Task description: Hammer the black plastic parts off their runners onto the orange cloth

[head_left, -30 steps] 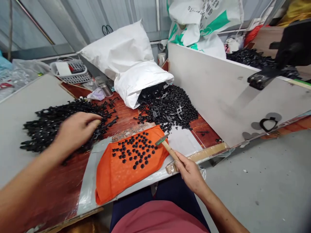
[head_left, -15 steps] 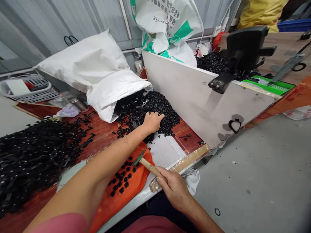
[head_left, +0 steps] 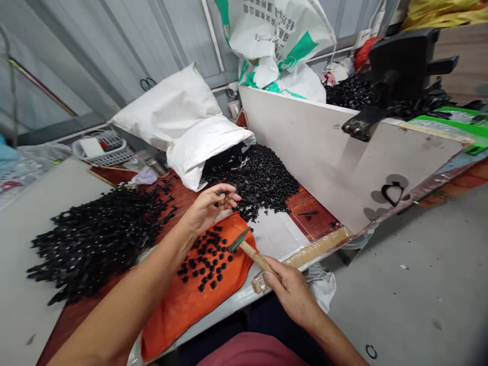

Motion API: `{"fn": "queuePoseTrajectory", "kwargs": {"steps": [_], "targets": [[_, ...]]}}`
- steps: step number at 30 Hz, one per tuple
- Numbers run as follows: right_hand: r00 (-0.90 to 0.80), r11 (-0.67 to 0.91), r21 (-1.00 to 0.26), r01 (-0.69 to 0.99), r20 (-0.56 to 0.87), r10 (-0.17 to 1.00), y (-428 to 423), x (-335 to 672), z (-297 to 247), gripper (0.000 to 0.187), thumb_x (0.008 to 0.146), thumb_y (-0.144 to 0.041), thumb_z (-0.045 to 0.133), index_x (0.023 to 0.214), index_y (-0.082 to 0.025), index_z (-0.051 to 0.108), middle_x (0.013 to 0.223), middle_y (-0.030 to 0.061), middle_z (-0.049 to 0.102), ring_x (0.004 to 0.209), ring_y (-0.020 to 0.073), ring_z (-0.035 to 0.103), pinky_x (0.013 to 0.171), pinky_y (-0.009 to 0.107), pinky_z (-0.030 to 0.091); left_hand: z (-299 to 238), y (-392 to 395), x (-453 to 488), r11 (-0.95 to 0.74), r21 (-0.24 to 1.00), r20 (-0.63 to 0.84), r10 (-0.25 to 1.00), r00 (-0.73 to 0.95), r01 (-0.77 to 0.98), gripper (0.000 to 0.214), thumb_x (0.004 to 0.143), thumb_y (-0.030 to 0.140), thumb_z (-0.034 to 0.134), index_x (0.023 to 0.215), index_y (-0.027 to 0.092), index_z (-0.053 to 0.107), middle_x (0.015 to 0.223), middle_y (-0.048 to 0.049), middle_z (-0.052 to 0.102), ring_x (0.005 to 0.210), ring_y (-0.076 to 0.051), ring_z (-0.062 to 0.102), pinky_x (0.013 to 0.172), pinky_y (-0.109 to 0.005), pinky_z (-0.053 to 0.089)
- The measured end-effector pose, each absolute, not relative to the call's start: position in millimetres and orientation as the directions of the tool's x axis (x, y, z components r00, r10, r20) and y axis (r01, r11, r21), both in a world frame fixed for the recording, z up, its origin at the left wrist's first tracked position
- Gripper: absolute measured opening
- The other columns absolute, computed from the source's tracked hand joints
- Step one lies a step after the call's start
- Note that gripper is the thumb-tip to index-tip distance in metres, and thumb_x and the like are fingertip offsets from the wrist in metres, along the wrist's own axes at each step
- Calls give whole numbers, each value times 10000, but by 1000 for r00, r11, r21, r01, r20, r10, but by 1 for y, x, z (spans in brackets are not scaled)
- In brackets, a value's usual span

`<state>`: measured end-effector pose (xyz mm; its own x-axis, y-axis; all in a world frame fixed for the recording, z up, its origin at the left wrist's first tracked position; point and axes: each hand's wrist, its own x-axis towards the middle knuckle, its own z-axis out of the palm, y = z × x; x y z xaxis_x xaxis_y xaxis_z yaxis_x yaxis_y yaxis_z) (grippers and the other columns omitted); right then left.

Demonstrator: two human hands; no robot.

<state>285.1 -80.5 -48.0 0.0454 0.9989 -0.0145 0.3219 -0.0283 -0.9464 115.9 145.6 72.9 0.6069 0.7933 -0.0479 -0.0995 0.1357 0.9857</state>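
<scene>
My right hand (head_left: pixel 293 291) is closed around the wooden handle of a small hammer (head_left: pixel 254 255). Its dark head, with a green band, rests over the edge of an orange cloth (head_left: pixel 198 317). Rows of small round black caps (head_left: pixel 208 262) lie spread on that cloth. My left hand (head_left: pixel 211 207) is raised above the cloth's far edge, palm partly turned up and fingers curled. Small black caps show between its thumb and fingers; how many is hidden. Beyond it spreads a heap of small black caps (head_left: pixel 267 175) at the mouth of a white sack (head_left: pixel 209 140).
A pile of long black strip-like parts (head_left: pixel 102 239) lies on the red-brown table at left. A white upright board (head_left: pixel 305 137) walls off the right side. A basket (head_left: pixel 104 147) and a jar stand at the back left. Sacks with green print (head_left: pixel 282 40) are behind.
My left hand has pulled back from the black heap toward the orange cloth, now with small black caps in it. The right hand still grips the hammer. The view has swung left.
</scene>
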Motion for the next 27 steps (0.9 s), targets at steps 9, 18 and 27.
{"fn": "queuePoseTrajectory", "kwargs": {"steps": [9, 18, 27], "targets": [[42, -97, -943, 320, -88, 995, -77, 291, -65, 556, 1004, -506, 470, 1453, -213, 618, 725, -4, 647, 561, 153, 566, 542, 248, 463, 56, 18, -28, 186, 968, -239, 893, 382, 170, 321, 878, 401, 727, 1094, 185, 627, 749, 0, 646, 693, -135, 581, 675, -244, 432], [48, -198, -933, 299, -193, 980, -73, 297, -71, 670, 953, -594, 528, 1477, -178, 568, 658, -50, 512, 491, 127, 472, 452, 246, 393, 18, -16, -109, -41, 474, -348, 909, 230, 879, 495, 855, 220, 522, 1341, 243, 611, 819, -2, 648, 769, -189, 607, 712, -263, 406], [99, -202, -922, 330, -179, 979, -71, 296, -68, 624, 926, -587, 585, 1396, -178, 633, 642, -52, 510, 469, 119, 453, 426, 244, 392, 11, -20, -98, -118, 496, -248, 930, 271, 860, 464, 975, 426, 480, 1410, 333, 612, 809, -40, 738, 760, -251, 690, 717, -272, 433]]}}
